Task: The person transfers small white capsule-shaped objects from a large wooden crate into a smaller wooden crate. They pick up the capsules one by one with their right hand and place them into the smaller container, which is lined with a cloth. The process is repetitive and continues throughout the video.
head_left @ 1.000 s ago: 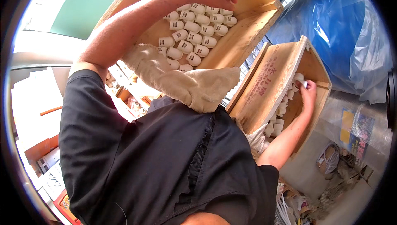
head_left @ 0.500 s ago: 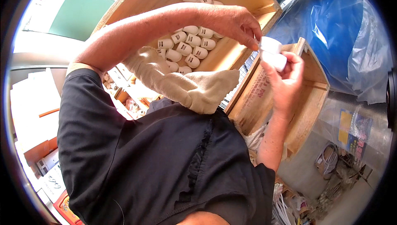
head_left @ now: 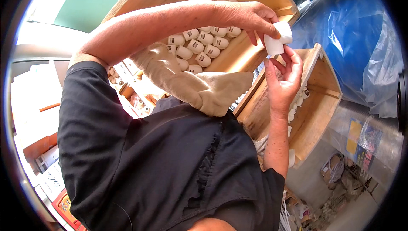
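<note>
Your left hand (head_left: 262,22) pinches a pair of smooth white cylindrical pieces (head_left: 274,46) between the large tan wooden box (head_left: 240,50) and narrower one (head_left: 318,118), apparently steadying them beside your right hand (head_left: 287,80), whose grip I cannot tell.

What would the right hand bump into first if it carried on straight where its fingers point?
Most likely the white caps, just beyond the right hand; depth is unclear, so it may be touching them.
</note>
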`<act>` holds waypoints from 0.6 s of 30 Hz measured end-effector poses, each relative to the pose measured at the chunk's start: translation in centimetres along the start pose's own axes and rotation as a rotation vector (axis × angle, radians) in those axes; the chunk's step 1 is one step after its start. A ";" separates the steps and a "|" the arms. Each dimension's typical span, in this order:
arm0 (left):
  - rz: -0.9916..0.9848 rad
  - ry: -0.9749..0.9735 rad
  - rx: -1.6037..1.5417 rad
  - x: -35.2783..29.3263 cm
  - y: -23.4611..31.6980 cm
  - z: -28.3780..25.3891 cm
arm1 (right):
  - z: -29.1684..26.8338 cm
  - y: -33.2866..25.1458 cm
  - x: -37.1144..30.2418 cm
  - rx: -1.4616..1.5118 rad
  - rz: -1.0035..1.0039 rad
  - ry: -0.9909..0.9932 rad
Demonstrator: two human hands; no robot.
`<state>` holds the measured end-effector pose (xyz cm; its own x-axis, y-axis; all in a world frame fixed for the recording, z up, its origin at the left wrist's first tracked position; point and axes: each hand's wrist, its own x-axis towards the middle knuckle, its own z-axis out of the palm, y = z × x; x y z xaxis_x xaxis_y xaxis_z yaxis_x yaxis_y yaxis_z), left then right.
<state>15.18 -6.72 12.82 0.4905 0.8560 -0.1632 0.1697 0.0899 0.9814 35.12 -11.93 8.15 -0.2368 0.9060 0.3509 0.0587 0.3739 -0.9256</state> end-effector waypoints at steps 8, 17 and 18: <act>-0.040 0.138 0.238 0.6 0.5 -3.3 | -0.9 0.3 0.2 -0.018 0.073 0.056; -0.463 -0.313 1.133 -1.2 0.0 -10.6 | -1.6 1.1 0.0 -0.015 0.104 0.045; -0.577 -0.273 1.128 -1.4 -0.6 -10.6 | -1.7 1.4 0.0 -0.013 0.106 0.047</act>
<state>5.37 -2.60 13.56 0.2404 0.6945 -0.6781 0.9706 -0.1818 0.1579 36.82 -11.09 7.13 -0.1829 0.9489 0.2572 0.0940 0.2773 -0.9562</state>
